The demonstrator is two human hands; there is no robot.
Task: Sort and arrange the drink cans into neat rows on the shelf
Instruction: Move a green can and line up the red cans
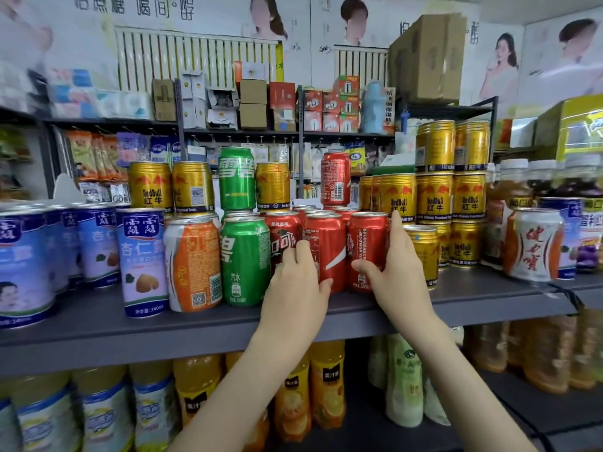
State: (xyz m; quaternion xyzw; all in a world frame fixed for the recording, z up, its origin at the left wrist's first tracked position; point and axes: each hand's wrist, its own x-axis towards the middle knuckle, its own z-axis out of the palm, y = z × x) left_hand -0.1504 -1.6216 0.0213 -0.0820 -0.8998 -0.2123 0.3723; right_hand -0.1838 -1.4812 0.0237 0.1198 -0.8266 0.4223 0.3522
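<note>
Three red cola cans stand side by side at the front of the grey shelf (130, 324). My left hand (293, 295) grips the middle red cola can (326, 236), its fingers in the gap beside the left red cola can (282, 231) and its thumb low on the front. My right hand (401, 269) grips the right red cola can (367, 236), thumb on the front and index finger up its right side. More red cans stand behind them, and one red can (335, 182) is stacked on top.
Left of the red cans stand a green soda can (243, 256), an orange can (192, 262) and blue-white almond drink cans (142, 256). Gold Red Bull cans (434, 197) are stacked at right and in the back row. Juice bottles (326, 383) fill the shelf below.
</note>
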